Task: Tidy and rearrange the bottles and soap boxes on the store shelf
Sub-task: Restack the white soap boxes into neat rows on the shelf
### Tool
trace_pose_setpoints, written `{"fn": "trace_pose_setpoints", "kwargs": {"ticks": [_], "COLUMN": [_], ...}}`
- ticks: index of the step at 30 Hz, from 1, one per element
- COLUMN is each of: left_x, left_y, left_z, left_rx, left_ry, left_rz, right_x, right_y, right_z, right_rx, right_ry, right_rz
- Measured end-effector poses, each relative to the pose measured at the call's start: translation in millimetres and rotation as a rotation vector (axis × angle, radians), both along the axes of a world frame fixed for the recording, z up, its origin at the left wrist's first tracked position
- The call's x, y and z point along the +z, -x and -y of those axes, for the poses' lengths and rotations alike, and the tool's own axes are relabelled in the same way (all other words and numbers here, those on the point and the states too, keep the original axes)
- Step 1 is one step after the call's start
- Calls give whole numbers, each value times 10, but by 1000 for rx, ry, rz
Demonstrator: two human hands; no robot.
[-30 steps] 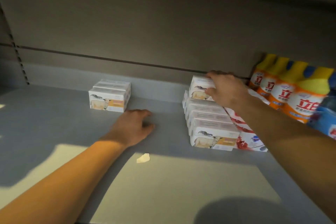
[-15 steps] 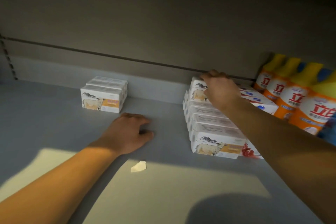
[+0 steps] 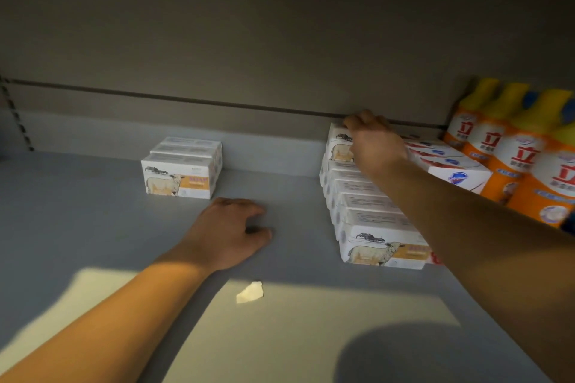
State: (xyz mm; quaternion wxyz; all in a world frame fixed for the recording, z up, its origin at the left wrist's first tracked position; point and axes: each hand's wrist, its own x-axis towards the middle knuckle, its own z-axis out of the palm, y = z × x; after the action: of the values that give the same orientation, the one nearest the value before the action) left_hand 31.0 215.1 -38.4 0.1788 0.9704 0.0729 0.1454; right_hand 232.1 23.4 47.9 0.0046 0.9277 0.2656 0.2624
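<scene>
A row of white soap boxes with a sheep picture [image 3: 370,221] runs from front to back at the right of the grey shelf [image 3: 93,227]. My right hand [image 3: 373,143] grips the upper soap box [image 3: 337,146] at the back of that row, fingers curled over its top. A small block of the same soap boxes [image 3: 180,171] stands at the back left. My left hand [image 3: 230,230] rests on the shelf between the two groups, fingers loosely curled, holding nothing. Orange bottles with yellow caps [image 3: 513,149] stand at the far right.
White soap boxes with red and blue print [image 3: 451,168] lie between the sheep boxes and the bottles. A small pale scrap [image 3: 250,292] lies on the shelf near the front. The shelf's back wall [image 3: 280,56] rises just behind the boxes.
My right hand has shifted a little further back over the top box. The view has drifted, moving everything slightly. My left hand stays in place.
</scene>
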Motion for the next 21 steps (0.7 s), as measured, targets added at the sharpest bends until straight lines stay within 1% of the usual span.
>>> {"fn": "trace_pose_setpoints", "kwargs": {"ticks": [2, 5, 6, 8, 11, 14, 16, 18, 19, 21], "left_x": [9, 74, 106, 167, 233, 293, 325, 326, 313, 273], "left_y": [5, 42, 62, 114, 224, 332, 383, 432, 445, 454], "left_z": [-2, -45, -72, -151, -330, -509, -627, -759, -824, -925], "left_rx": [-2, 35, 59, 110, 204, 307, 371, 442, 479, 550], "left_ry": [38, 227, 283, 375, 516, 697, 750, 769, 762, 705], "left_rz": [7, 64, 95, 175, 286, 396, 457, 500, 512, 507], "right_x": [59, 172, 201, 217, 117, -111, -271, -429, -513, -684], "right_y": [32, 132, 191, 367, 695, 949, 1057, 1138, 1158, 1178], "right_z": [-11, -43, -75, -206, -578, -1052, -1362, -1618, -1708, -1805], "right_rx": [-24, -21, 14, 127, 339, 460, 505, 519, 507, 465], "right_ry": [8, 11, -25, -161, -294, -347, -361, -321, -271, -194], "right_rz": [-38, -40, -16, -14, -151, -302, -338, -377, -379, -316]}}
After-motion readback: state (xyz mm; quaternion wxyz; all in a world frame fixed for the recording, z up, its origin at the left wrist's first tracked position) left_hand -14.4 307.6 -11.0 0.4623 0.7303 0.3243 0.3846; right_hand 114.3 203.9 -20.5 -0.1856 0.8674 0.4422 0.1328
